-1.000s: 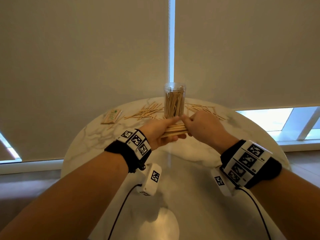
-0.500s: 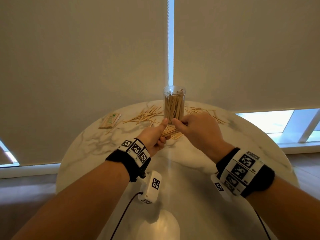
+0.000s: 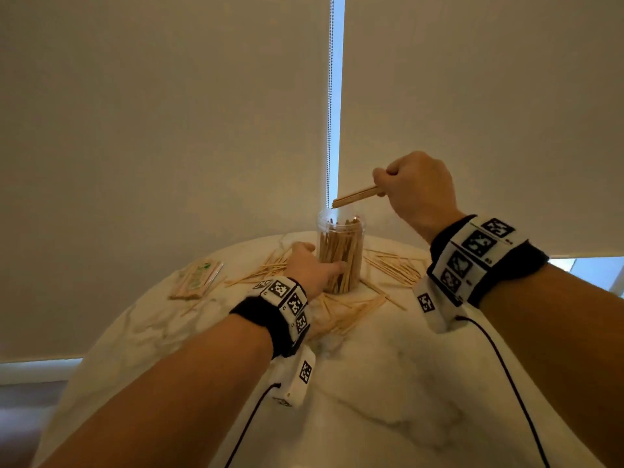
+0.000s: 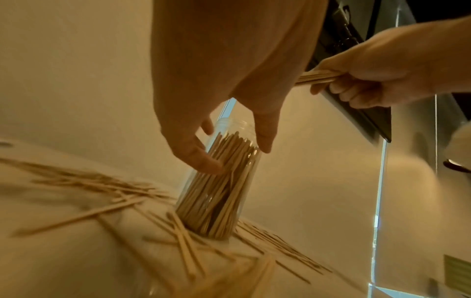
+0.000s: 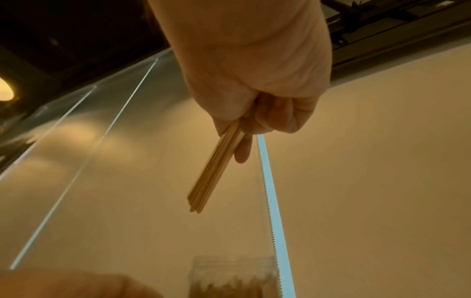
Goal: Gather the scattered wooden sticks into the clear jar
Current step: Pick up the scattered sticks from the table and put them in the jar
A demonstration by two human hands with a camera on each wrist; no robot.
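My left hand (image 3: 312, 265) wraps around the clear jar (image 3: 341, 255), upright on the bench (image 3: 388, 383). My right hand (image 3: 413, 190) pinches a bundle of sticks (image 3: 354, 196), tips just above the jar's open rim. Scattered sticks (image 3: 395, 265) ring the jar's base below both hands.
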